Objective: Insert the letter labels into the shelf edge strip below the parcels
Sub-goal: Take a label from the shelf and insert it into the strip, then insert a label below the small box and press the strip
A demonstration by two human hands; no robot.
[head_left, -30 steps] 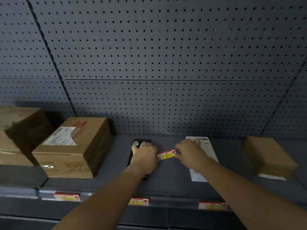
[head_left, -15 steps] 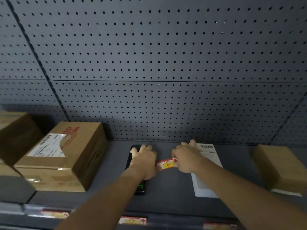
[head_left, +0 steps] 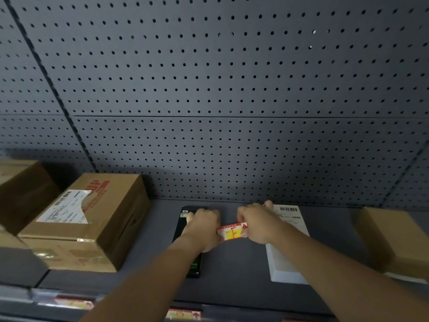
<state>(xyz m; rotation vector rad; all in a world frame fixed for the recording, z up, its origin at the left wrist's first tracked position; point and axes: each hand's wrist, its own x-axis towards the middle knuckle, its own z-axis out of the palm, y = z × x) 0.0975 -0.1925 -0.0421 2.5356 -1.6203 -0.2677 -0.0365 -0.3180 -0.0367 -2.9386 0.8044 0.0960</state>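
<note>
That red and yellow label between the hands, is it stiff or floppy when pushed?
The label looks thin and small, so probably very light. It lies flat between the left hand and right hand without sagging, so likely stiffish card, though it might buckle pushed end-on.

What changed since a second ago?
Not much. The right hand still pinches the red-and-yellow label, now showing more of its face. The left hand stays over the black device. The cardboard box and white parcel haven't moved; only the view tilted up.
</note>
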